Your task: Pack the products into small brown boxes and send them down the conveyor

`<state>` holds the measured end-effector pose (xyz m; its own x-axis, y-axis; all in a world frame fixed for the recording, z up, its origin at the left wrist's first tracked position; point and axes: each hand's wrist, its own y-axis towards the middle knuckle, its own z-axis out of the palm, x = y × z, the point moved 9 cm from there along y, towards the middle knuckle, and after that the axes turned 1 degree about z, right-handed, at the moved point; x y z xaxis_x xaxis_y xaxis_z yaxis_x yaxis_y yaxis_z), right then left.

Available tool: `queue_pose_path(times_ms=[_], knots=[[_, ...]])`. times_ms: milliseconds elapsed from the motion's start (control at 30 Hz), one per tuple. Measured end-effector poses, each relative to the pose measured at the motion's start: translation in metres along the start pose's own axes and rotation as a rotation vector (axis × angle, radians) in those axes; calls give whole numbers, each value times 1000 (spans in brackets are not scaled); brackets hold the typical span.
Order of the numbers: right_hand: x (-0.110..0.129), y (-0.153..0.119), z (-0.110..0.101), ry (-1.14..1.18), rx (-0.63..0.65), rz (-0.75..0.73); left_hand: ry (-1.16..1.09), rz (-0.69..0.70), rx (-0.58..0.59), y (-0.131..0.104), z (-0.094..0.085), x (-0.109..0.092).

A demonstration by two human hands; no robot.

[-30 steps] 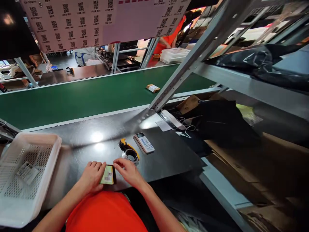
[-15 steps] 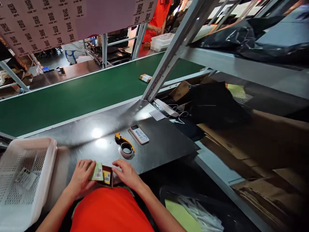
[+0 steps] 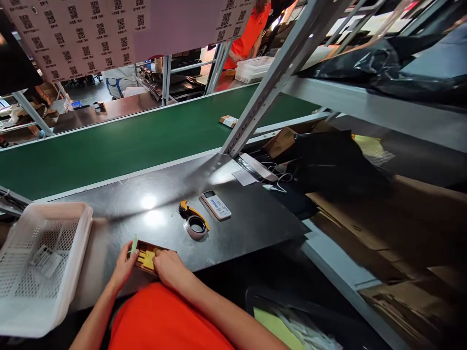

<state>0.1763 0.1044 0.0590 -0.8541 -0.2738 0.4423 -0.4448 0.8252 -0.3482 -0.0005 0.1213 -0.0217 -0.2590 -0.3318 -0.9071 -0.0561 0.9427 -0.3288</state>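
Note:
At the table's front edge lies a small open brown cardboard box (image 3: 139, 265) with a yellow packet (image 3: 147, 259) in it. My left hand (image 3: 125, 265) is at the box's left end, closed on a thin light-green box (image 3: 134, 243) that stands on edge. Reaching over the right half of the brown box, my right hand (image 3: 168, 265) has its fingers curled down inside against the yellow packet. Its fingertips are partly hidden. Beyond my hands lie a yellow tape dispenser (image 3: 195, 221) with a roll of tape and a phone (image 3: 216, 205).
A white perforated basket (image 3: 78, 243) stands at the left with a clear packet inside. Behind the metal table (image 3: 251, 214) runs a green conveyor belt (image 3: 109, 150) carrying a small box (image 3: 228, 121). A slanted metal post (image 3: 262, 97) rises at right. Another person (image 3: 248, 41) stands beyond.
My left hand has tipped the green box up from lying flat to standing on edge. My right hand has moved left from the box's right side, its fingers now curled inside it.

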Motion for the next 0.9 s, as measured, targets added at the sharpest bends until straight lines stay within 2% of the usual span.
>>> queue_pose_path(times_ms=[100, 167, 267, 333, 433, 500, 633, 733, 800, 900], knots=[[5, -6, 1, -36, 35, -52, 164, 253, -134, -22, -16, -25], [0, -15, -5, -34, 25, -72, 309, 478, -124, -39, -16, -52], [-23, -31, -27, 77, -123, -26, 557, 750, 100, -57, 7, -87], [-45, -40, -42, 188, -248, 27, 710, 868, 285, -62, 29, -100], [-69, -48, -50, 244, -323, 78, 873, 965, 475, -58, 54, -104], [-74, -51, -51, 264, -339, 78, 952, 987, 508, -52, 65, -102], [-75, -56, -48, 365, -382, 67, 1051, 1021, 454, -45, 77, -92], [-77, -61, -37, 412, -408, 76, 1059, 1024, 371, -45, 77, -86], [-82, -66, -28, 422, -454, 105, 1041, 1015, 252, -47, 70, -85], [-92, -77, -10, 418, -528, 222, 952, 969, 27, -53, 47, -86]])
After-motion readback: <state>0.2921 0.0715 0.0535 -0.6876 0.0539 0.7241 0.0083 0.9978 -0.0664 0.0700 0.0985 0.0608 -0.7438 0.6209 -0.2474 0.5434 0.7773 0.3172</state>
